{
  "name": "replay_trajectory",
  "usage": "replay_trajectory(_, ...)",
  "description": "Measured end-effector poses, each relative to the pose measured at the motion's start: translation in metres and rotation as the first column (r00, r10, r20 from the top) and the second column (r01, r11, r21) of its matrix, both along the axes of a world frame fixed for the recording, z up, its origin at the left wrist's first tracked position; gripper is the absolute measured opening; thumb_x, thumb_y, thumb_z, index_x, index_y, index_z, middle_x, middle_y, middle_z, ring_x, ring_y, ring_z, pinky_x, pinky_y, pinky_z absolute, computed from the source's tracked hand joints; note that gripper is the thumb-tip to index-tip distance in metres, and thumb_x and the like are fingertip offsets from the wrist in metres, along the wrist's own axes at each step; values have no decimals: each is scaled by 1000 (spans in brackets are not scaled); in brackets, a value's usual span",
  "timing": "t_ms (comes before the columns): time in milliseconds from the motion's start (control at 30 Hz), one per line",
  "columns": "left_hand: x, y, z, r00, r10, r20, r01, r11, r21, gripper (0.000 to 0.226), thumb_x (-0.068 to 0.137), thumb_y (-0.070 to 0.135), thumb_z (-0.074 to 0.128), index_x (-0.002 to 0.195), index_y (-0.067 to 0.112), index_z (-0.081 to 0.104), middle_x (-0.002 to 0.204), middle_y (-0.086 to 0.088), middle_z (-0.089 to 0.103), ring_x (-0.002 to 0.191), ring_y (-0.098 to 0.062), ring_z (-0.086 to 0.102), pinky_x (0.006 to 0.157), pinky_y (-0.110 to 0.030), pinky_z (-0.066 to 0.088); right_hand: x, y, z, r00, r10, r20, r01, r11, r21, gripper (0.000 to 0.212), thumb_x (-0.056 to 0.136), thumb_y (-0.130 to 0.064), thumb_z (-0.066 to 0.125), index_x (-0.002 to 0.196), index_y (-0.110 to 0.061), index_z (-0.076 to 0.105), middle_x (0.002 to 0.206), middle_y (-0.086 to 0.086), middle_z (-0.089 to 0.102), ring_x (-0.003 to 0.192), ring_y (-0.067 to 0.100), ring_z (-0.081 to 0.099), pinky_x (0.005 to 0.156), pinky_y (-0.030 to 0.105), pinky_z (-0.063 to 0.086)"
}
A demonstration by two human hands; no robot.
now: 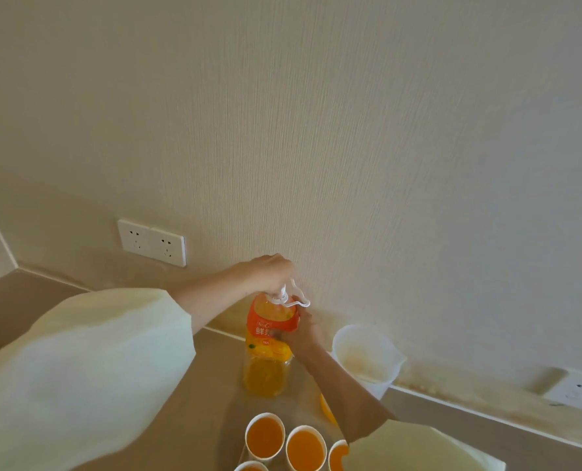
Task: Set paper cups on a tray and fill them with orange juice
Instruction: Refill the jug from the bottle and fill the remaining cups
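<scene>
A large orange juice bottle (266,348) stands upright on the beige counter (208,402) near the wall. My left hand (270,272) grips the white cap on top of it. My right hand (300,329) holds the bottle's shoulder from the right side. A white carry handle (299,299) sticks out beside the neck. At the bottom edge stand several paper cups filled with orange juice: one (265,436), another (306,448), a third (338,455) partly hidden by my right sleeve. The tray under them is not visible.
A white plastic jug (364,355) stands against the wall right of the bottle. An orange object (327,410) peeks out under my right forearm. Wall sockets sit at left (152,242) and at right (577,390).
</scene>
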State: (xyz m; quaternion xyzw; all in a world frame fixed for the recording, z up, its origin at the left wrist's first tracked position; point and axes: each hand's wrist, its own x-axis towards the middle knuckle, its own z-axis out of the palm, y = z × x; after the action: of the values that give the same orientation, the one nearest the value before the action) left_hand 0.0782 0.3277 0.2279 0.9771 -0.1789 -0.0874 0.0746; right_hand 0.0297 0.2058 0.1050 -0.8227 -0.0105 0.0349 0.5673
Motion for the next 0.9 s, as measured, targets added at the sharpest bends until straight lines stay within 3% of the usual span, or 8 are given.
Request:
replay_trajectory(67, -6, -3, 1, 1000, 9, 23, -11, 999, 50, 24, 91, 32, 60, 90, 8, 60, 81, -3, 54, 73, -22, 50, 57, -28, 35, 0, 0, 2, 1000, -2, -10, 2, 1000, 8, 71, 64, -11, 87, 125, -27, 55, 115, -4, 66, 110, 20, 63, 97, 43, 52)
replay_trajectory(133, -10, -6, 1, 1000, -12, 3, 12, 997, 78, 20, 93, 21, 56, 102, 3, 60, 92, -8, 58, 77, -22, 52, 62, -31, 38, -1, 0, 4, 1000, 3, -20, -3, 1000, 12, 72, 64, -10, 87, 125, -28, 54, 116, -4, 66, 111, 21, 63, 97, 42, 52)
replay_trajectory(300, -7, -2, 2, 993, -113, -30, 115, 990, 76, 11, 93, 9, 53, 103, 8, 56, 84, -1, 49, 69, -16, 44, 53, -25, 31, -3, 0, 5, 1000, 6, -7, -6, 1000, -15, 78, 64, -25, 86, 133, -27, 51, 119, -2, 66, 109, 19, 63, 96, 43, 53)
replay_trajectory(367, -7, 3, 4, 985, -167, -35, 169, 984, 60, 12, 92, 6, 51, 103, 8, 57, 80, 0, 47, 68, -15, 41, 55, -26, 30, -6, 0, 13, 1000, 11, -24, -11, 1000, -28, 73, 67, -22, 88, 131, -24, 52, 120, -2, 65, 110, 18, 62, 98, 40, 52)
replay_trajectory(533, -8, 12, 2, 975, -223, -14, 224, 969, 105, 10, 91, 7, 51, 99, 11, 55, 98, -10, 55, 81, -21, 47, 66, -34, 37, -12, -3, 19, 999, 20, -40, -21, 1000, -13, 70, 70, -14, 86, 131, -21, 51, 113, -6, 59, 104, 12, 56, 98, 34, 50)
replay_trajectory(733, -22, 11, 2, 986, -164, -14, 164, 980, 113, 24, 95, 17, 46, 119, 19, 51, 101, -4, 46, 92, -26, 53, 72, -37, 43, 10, 2, -15, 1000, -14, -26, 12, 995, -96, 104, 37, -52, 81, 130, -20, 46, 118, -1, 64, 110, 20, 62, 92, 40, 54)
replay_trajectory(800, -33, 10, 0, 988, -137, 65, 128, 984, 126, 27, 98, 20, 44, 125, 20, 47, 103, -2, 43, 90, -24, 51, 69, -34, 41, -10, 1, 17, 999, -27, -20, 22, 978, -209, 95, 46, -47, 87, 126, -17, 45, 116, 0, 62, 110, 21, 60, 86, 31, 52)
replay_trajectory(900, -49, 6, -10, 921, -114, 373, 114, 993, 23, 27, 99, 19, 46, 125, 17, 46, 116, -4, 45, 98, -20, 51, 75, -31, 47, -23, -13, 46, 998, 51, 31, -33, 902, -431, 48, 77, -31, 79, 117, -10, 63, 113, 7, 67, 107, 23, 63, 85, 23, 47)
